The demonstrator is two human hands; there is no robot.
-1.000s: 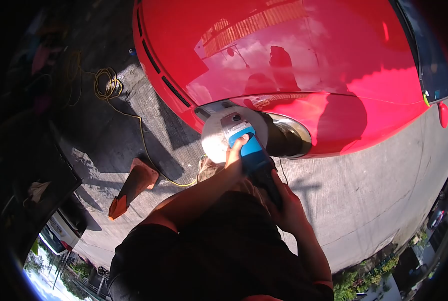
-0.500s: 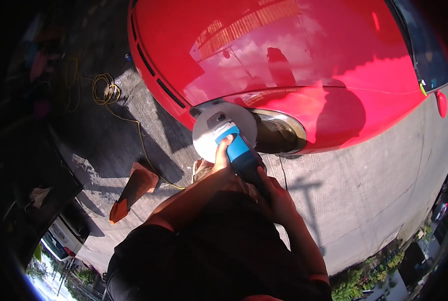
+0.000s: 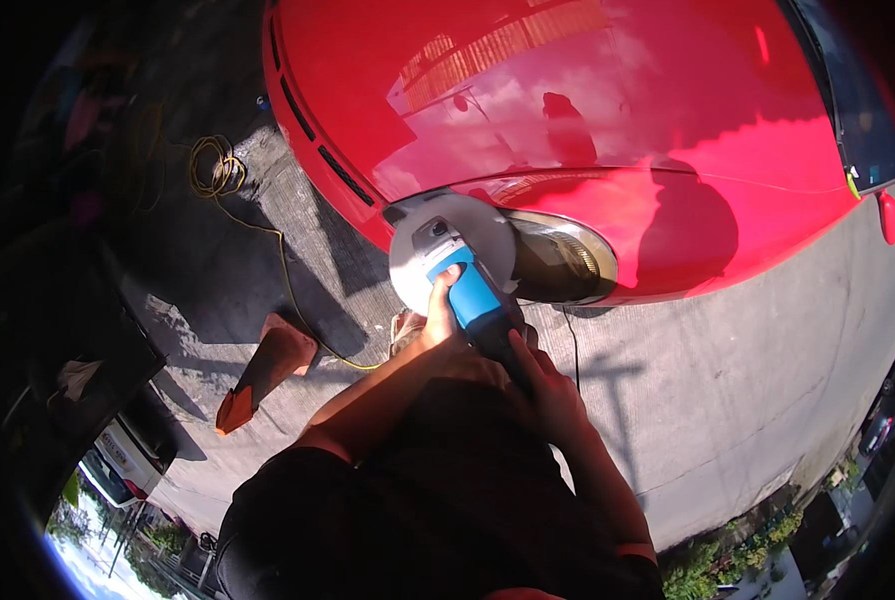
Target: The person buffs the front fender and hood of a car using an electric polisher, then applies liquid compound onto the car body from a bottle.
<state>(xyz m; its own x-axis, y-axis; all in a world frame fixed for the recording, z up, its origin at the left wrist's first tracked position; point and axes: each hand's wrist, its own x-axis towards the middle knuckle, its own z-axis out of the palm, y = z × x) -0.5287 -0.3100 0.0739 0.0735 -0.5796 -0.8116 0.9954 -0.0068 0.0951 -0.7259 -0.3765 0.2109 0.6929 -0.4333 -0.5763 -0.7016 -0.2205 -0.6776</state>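
Observation:
A blue and black car polisher (image 3: 473, 296) with a wide white round pad (image 3: 410, 268) is held between both hands at the front corner of a red car (image 3: 627, 110). My left hand (image 3: 440, 314) is closed around the blue front part, its thumb on top. My right hand (image 3: 551, 388) wraps the dark rear handle. The pad is over the bumper area beside the headlight (image 3: 564, 262) and hides its near end. Whether the pad touches the surface or spins cannot be made out.
A yellow cord (image 3: 283, 262) runs from a coil (image 3: 214, 168) across the concrete (image 3: 707, 390) towards my legs. An orange cone (image 3: 267, 372) lies on its side at left. A thin dark cord (image 3: 574, 345) hangs below the headlight. A white vehicle (image 3: 122, 460) stands at lower left.
The view has shifted slightly, so the car sits a little further right. Both hands keep their hold on the polisher, and the pad stays beside the headlight.

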